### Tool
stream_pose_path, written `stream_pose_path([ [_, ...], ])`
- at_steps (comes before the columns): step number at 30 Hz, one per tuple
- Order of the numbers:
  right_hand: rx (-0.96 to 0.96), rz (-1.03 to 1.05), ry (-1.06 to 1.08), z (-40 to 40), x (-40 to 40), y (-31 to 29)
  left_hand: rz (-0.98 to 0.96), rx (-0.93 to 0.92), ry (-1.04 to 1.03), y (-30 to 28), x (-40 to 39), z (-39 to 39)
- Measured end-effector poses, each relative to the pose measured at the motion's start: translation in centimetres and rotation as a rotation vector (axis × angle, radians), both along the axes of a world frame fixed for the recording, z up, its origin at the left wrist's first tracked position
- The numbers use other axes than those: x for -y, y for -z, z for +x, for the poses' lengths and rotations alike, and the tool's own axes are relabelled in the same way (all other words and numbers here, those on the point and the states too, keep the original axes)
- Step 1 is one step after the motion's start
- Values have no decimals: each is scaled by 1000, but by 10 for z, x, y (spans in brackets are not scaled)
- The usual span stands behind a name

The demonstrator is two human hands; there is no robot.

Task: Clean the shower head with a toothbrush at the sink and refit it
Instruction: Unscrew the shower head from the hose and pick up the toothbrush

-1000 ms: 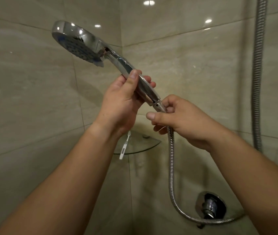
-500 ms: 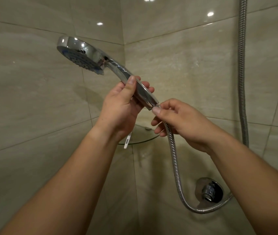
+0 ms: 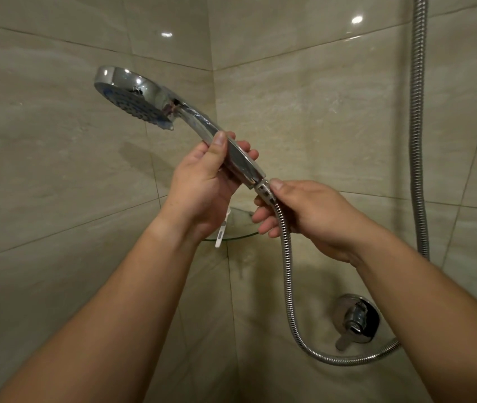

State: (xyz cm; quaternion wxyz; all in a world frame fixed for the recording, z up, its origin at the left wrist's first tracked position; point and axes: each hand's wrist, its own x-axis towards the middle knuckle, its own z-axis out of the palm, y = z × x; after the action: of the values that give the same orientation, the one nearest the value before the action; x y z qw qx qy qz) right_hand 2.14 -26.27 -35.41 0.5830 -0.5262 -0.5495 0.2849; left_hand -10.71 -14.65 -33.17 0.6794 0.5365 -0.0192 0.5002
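A chrome shower head (image 3: 135, 97) with a blue-grey nozzle face points down to the left, in front of the tiled corner. My left hand (image 3: 205, 181) grips its handle, thumb on top. My right hand (image 3: 304, 210) pinches the hose nut (image 3: 264, 191) at the handle's lower end, where the metal hose (image 3: 288, 266) joins. The hose loops down, across the wall, then up the right side. A white toothbrush (image 3: 220, 234) sticks out from the glass corner shelf, mostly hidden behind my left hand.
A glass corner shelf (image 3: 237, 235) sits in the tiled corner behind my hands. A chrome mixer valve (image 3: 358, 318) is fixed low on the right wall. Beige tiled walls close in on the left and right.
The shower head and both hands sit lower and further right in view. My right thumb now shows the ribbed hose nut that it covered before.
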Motion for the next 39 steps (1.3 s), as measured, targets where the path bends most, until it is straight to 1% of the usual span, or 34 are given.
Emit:
stream_pose_path([
  [4,39,106,50,-2,0,3,0,-1,6,2,1,-1],
  [10,22,0,-4,-6,0,6,-8,0,-12,7,0,-7],
  [15,60,89,42,-7,-2,12,-18,-8,-13,11,2,-9],
  [21,-21,-33,-16,-13,-1,13,-22,-16,-25,14,1,-13],
  [26,2,51,46,-16,-3,16,-27,-25,-12,16,2,-12],
  [31,-13,-53,-16,-18,1,17,-26,-29,-15,17,2,-14],
  [33,-38,-38,-13,-19,1,18,-31,-32,-18,17,3,-14],
  [36,7,26,18,-19,0,21,-29,-34,-7,20,4,-15],
  [39,10,12,9,-19,1,21,-27,-35,-9,22,4,-15],
])
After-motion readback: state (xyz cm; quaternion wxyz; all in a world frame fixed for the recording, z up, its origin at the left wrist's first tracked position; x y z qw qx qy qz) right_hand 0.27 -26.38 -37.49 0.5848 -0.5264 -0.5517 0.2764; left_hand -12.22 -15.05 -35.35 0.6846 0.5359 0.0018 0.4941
